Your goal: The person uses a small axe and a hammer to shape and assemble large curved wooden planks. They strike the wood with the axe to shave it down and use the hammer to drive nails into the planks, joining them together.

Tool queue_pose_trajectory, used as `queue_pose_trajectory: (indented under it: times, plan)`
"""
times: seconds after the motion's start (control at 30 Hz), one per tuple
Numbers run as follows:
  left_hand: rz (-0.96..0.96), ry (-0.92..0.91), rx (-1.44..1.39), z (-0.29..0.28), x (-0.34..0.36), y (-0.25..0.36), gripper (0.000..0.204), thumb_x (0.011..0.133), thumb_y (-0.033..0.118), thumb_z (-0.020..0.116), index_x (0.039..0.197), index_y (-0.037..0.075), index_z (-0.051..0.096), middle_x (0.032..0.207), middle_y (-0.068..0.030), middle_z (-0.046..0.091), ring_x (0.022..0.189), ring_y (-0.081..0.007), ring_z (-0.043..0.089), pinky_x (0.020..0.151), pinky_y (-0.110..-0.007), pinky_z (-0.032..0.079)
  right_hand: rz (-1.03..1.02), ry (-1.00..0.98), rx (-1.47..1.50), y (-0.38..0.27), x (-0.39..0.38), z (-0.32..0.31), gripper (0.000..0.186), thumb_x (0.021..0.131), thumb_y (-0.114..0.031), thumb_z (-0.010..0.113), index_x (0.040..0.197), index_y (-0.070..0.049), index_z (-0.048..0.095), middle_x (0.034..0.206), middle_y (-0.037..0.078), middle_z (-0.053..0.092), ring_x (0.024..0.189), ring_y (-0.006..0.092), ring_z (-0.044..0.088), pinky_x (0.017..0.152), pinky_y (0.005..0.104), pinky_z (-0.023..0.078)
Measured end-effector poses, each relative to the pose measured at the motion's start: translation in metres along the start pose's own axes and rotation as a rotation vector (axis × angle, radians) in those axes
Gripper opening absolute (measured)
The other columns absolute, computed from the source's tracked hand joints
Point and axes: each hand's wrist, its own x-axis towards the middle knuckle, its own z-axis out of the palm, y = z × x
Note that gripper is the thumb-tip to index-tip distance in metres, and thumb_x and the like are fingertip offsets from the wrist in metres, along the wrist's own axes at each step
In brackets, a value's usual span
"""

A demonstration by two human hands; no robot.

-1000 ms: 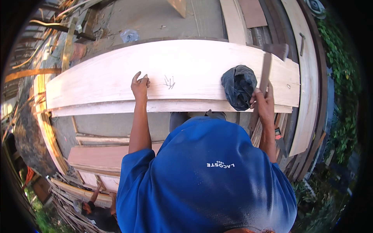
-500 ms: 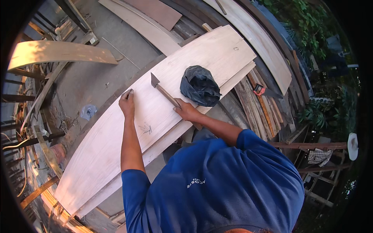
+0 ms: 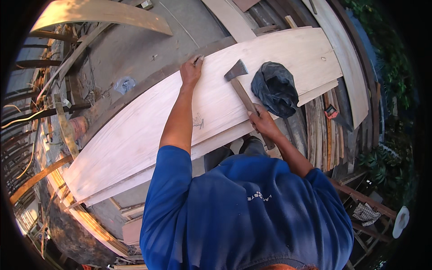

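A long, pale wooden board (image 3: 213,99) with a curved far edge stretches before the person. A crumpled black plastic bag (image 3: 274,90) lies on its right part. Just left of the bag, a brown-handled, metal-headed hatchet (image 3: 246,98) is over the board, the right hand (image 3: 263,122) wrapped around its handle. The left hand (image 3: 191,71) is at the far edge, fingers bent; whether they pinch anything cannot be told. Thin grey metal nails (image 3: 199,121) lie beside the left forearm.

A short row of white printed lettering (image 3: 259,197) was seen on the chest of the blue shirt (image 3: 254,227), where it was shown upside down. Its outline was broken by folds in the cloth, and some characters were partly hidden.
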Motion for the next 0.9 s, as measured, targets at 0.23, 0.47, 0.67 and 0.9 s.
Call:
queue_pose_trajectory:
  times: [0.23,0.47,0.67,0.9]
  plan:
    - [0.038,-0.042,0.088,-0.006,-0.005,0.019,0.031,0.098,0.037,0.068,0.112,0.012,0.08,0.106,-0.0147,0.077,0.098,-0.0357,0.073,0.089,-0.044,0.054,-0.383,0.239,-0.379,-0.062,0.014,0.005,0.042,0.104,-0.024,0.06,0.137,0.0,0.053,0.098,0.029,0.071,0.088,0.0494,0.07,0.08,0.0531,0.053]
    - [0.056,-0.045,0.121,-0.003,-0.007,0.014,0.028,0.098,0.035,0.068,0.113,0.014,0.08,0.112,-0.0118,0.077,0.106,-0.0332,0.07,0.096,-0.044,0.046,-0.625,0.329,-0.494,-0.115,0.044,0.02,0.043,0.105,-0.027,0.06,0.139,-0.003,0.049,0.1,0.031,0.071,0.092,0.0514,0.069,0.079,0.0577,0.053]
    - [0.091,-0.068,0.135,-0.003,-0.008,0.01,0.027,0.098,0.033,0.068,0.113,0.014,0.079,0.115,-0.0099,0.077,0.11,-0.032,0.068,0.098,-0.044,0.044,-0.641,0.345,-0.53,-0.112,0.053,0.023,0.042,0.106,-0.027,0.058,0.139,-0.003,0.048,0.1,0.03,0.071,0.091,0.0514,0.069,0.078,0.0576,0.053]
    - [0.147,-0.099,0.154,-0.008,-0.005,0.003,0.024,0.095,0.027,0.071,0.113,0.013,0.079,0.116,-0.011,0.077,0.109,-0.0321,0.069,0.097,-0.045,0.046,-0.272,0.16,-0.784,-0.101,0.07,0.025,0.041,0.106,-0.029,0.054,0.138,-0.004,0.048,0.101,0.03,0.072,0.093,0.05,0.07,0.08,0.0584,0.053]
